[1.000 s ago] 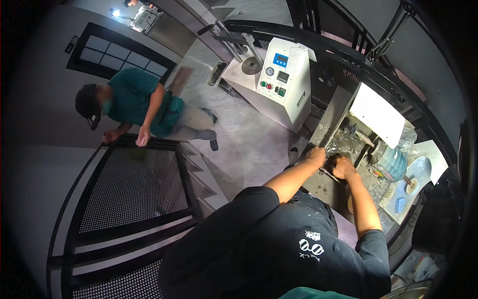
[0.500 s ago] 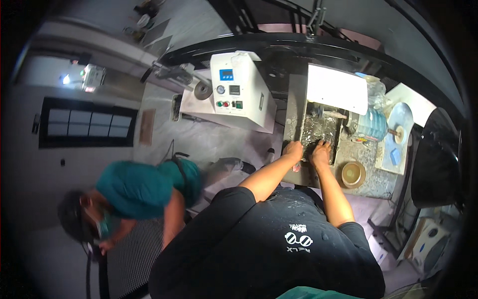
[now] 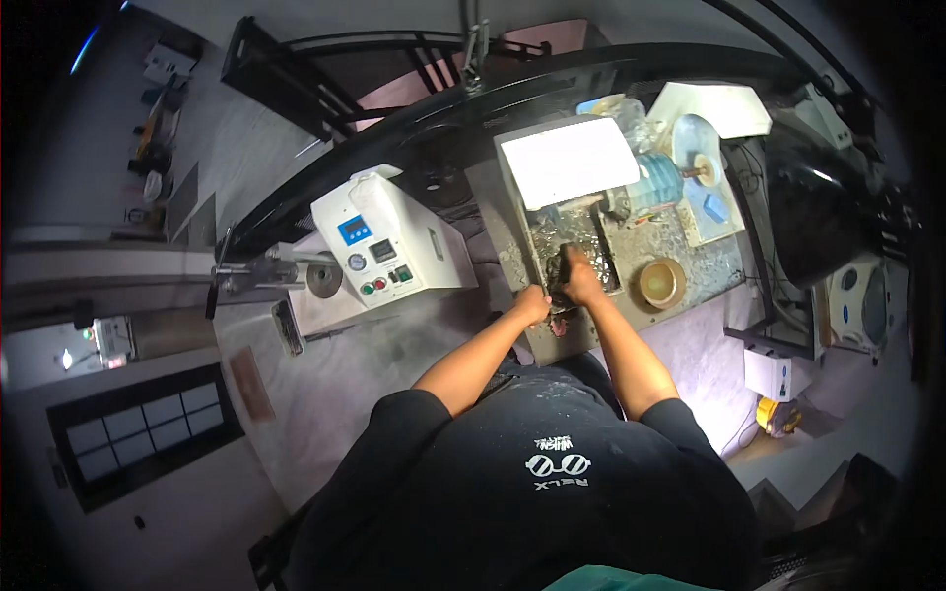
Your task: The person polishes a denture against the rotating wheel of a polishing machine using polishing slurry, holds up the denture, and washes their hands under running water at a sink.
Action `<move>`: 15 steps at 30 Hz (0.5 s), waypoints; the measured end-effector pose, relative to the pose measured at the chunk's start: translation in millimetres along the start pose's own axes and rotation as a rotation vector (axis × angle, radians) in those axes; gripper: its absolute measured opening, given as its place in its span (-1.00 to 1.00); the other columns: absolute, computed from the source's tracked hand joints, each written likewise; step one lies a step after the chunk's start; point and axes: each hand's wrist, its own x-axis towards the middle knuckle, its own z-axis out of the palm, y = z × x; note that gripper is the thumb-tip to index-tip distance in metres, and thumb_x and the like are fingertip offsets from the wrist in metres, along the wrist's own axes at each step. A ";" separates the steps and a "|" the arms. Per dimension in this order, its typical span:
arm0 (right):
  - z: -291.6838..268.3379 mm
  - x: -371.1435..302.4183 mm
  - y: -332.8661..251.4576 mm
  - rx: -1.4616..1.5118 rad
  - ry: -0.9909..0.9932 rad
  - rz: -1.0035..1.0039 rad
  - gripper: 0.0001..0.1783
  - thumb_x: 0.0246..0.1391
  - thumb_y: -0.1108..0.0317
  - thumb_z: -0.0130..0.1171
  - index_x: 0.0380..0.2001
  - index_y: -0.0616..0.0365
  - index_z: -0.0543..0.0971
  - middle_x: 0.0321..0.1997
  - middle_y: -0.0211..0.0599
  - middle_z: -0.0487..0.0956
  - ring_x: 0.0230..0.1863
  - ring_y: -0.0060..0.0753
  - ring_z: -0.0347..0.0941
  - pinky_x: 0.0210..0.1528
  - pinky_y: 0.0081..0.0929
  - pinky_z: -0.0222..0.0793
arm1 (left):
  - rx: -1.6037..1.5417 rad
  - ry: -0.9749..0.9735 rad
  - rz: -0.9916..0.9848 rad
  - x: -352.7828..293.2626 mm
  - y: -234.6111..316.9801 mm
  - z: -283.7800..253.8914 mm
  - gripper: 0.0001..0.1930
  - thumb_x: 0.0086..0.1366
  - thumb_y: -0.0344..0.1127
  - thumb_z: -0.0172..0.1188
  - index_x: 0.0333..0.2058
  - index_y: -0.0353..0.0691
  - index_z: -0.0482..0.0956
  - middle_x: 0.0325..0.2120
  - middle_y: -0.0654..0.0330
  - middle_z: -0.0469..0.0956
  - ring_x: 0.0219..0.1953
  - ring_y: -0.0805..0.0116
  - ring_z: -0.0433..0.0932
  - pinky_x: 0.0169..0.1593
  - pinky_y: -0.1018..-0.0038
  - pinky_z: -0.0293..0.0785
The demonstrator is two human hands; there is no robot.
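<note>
My left hand (image 3: 533, 306) is closed at the near left corner of a wet, grimy tray (image 3: 613, 268); what its fingers hold, if anything, is hidden. Over the tray's near part is my right hand (image 3: 583, 280), bent at the wrist, its fingers dark and blurred against the wet interior. Whether it grips something cannot be made out. Just below my left hand, a small pinkish item (image 3: 560, 326) lies at the bench edge. Behind the tray stands a white panel (image 3: 567, 163), with a spindle-like part (image 3: 581, 204) under its lower edge.
A tan bowl (image 3: 661, 284) sits right of the tray. Beyond it are a big clear bluish bottle (image 3: 658, 182), a board (image 3: 724, 202) and a blue block (image 3: 715, 208) on it. A white machine (image 3: 394, 241) with buttons stands left, and a black rounded shape (image 3: 823, 212) right.
The view has turned, so the bench sits farther left and the co-worker in teal is out of sight. My right hand has moved deeper over the tray; my left stays at its near corner.
</note>
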 end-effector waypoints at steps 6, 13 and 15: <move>-9.6 -5.3 -15.7 -0.035 -0.213 -0.040 -0.60 0.04 0.41 -0.21 -0.08 0.14 0.51 -0.16 0.24 0.51 -0.07 0.18 0.44 0.00 -0.12 0.35 | -0.064 0.029 -0.017 -6.2 -2.8 -27.0 -0.67 0.24 -0.16 0.10 -0.46 -0.38 0.53 -0.64 -0.10 0.54 -0.66 0.10 0.56 -0.47 0.26 0.50; -22.0 13.2 24.4 -0.201 0.172 -0.033 -0.35 -0.18 0.34 0.20 0.06 0.32 0.33 0.14 0.20 0.31 0.15 0.04 0.29 0.18 -0.29 0.23 | 0.071 -0.072 0.026 9.4 15.9 -48.6 -0.65 0.25 -0.11 0.09 -0.48 -0.34 0.51 -0.66 -0.02 0.54 -0.64 0.12 0.56 -0.46 0.27 0.47; -34.5 24.9 12.8 -0.170 -0.025 0.107 -0.11 -0.32 0.35 0.32 0.14 0.36 0.19 0.27 0.15 0.14 0.26 0.01 0.13 0.27 -0.35 0.11 | 0.144 -0.131 0.037 23.4 11.2 -51.0 -0.64 0.23 -0.11 0.12 -0.47 -0.38 0.51 -0.65 -0.04 0.55 -0.59 0.10 0.58 -0.42 0.26 0.48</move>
